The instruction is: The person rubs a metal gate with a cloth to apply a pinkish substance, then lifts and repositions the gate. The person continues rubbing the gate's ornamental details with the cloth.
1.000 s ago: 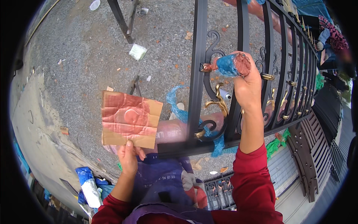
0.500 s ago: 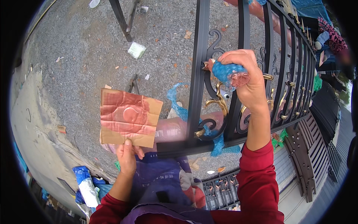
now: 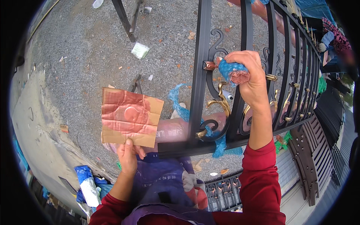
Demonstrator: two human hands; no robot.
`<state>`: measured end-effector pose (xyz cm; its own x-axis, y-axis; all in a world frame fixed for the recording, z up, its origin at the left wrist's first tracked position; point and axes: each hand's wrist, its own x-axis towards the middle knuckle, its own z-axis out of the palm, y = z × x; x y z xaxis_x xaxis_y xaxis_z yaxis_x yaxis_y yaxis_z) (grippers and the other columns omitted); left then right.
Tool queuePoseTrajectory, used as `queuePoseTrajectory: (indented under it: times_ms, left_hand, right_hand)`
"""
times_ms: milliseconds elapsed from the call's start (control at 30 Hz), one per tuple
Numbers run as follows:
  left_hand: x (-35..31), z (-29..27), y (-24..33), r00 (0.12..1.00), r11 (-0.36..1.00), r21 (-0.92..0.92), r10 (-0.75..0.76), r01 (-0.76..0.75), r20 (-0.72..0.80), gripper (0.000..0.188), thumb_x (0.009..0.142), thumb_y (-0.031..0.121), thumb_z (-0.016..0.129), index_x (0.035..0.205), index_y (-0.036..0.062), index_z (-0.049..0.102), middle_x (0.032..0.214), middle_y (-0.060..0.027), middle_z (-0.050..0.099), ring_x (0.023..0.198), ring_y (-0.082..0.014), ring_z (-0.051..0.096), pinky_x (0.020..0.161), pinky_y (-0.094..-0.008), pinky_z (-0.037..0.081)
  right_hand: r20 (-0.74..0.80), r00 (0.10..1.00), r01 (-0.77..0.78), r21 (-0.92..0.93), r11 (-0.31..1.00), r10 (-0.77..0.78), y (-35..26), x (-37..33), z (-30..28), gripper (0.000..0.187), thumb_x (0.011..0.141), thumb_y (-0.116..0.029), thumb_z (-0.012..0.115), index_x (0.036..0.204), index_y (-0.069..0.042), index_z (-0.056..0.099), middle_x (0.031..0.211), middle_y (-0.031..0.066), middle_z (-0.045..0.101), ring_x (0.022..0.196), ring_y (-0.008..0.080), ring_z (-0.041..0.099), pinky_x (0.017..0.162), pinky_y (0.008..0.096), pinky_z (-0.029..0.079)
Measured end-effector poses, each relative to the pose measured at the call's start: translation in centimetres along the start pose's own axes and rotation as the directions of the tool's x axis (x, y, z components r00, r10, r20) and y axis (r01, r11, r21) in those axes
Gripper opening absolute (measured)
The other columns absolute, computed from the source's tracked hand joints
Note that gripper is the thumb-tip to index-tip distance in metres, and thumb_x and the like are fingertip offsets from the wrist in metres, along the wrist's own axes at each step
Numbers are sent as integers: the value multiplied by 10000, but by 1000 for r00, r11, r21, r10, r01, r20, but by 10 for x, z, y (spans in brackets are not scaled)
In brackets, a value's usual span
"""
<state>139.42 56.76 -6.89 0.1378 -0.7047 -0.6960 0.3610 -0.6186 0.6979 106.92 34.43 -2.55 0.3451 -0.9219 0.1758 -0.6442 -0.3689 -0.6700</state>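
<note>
My left hand (image 3: 128, 159) is closed on the lower edge of a square piece of cardboard (image 3: 148, 129), thumb on top. Reddish copper paint covers most of its face. In my right hand (image 3: 254, 84) is a wad of blue bubble wrap (image 3: 229, 69), its ends stained with the same reddish paint. The wad is just right of a copper-red collar (image 3: 209, 66) on the black metal railing (image 3: 200, 84); a small gap shows between them. Below it, a scroll carries gold-coloured leaves (image 3: 222, 102).
A plastic-wrapped pink roll (image 3: 174, 131) supports the railing. Blue bubble-wrap strips (image 3: 180, 107) hang beside the bars, and a spray can (image 3: 227, 94) lies beneath. Dark metal legs (image 3: 123, 18) stand at the far left. Another person (image 3: 337, 39) is at the far right.
The wad in my right hand has shifted slightly right, off the collar, which now shows copper-red. My left hand and the cardboard stay nearly still.
</note>
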Motion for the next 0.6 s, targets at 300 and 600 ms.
queuePoseTrajectory:
  times_ms: [300, 600]
  left_hand:
    - [-1, 6, -4, 998, 999, 8, 40, -40, -54, 388, 964, 340, 427, 762, 22, 522, 533, -107, 546, 413, -164, 525, 370, -230, 392]
    - [1, 19, -9, 974, 989, -14, 144, -149, -176, 377, 966, 331, 415, 742, 37, 489, 521, -78, 513, 364, -141, 467, 334, -230, 343]
  right_hand:
    - [33, 999, 19, 0, 1000, -19, 10, -4, -4, 390, 595, 117, 608, 937, -71, 602, 948, 37, 633, 941, 263, 523, 823, 333, 420]
    - [23, 999, -40, 91, 995, 38, 26, -10, 9, 457, 614, 181, 497, 983, -73, 587, 953, 57, 621, 947, 275, 521, 809, 315, 440]
